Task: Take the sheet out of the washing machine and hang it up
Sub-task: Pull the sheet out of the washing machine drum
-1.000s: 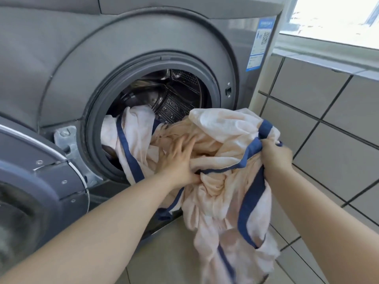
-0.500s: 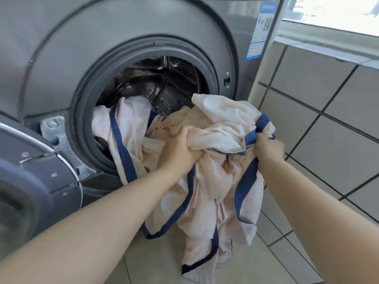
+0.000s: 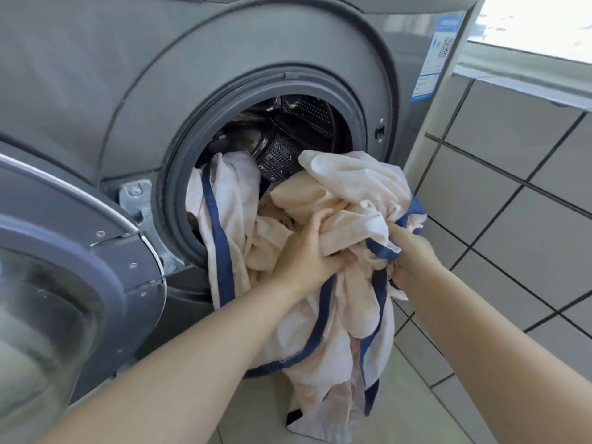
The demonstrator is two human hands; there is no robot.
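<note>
Both hands are buried in the sheet (image 3: 349, 200) in front of the washer (image 3: 192, 75) mouth: the left hand (image 3: 307, 257) has its fingers curled deep into a cream fold, and the right hand (image 3: 413, 257) clutches a bunch by the blue trim. Part of the sheet lies in the drum (image 3: 288, 133), draped over the grey door seal, while the rest hangs below the hands toward the floor (image 3: 256, 408). The door (image 3: 73, 283) stands swung open left of the mouth.
</note>
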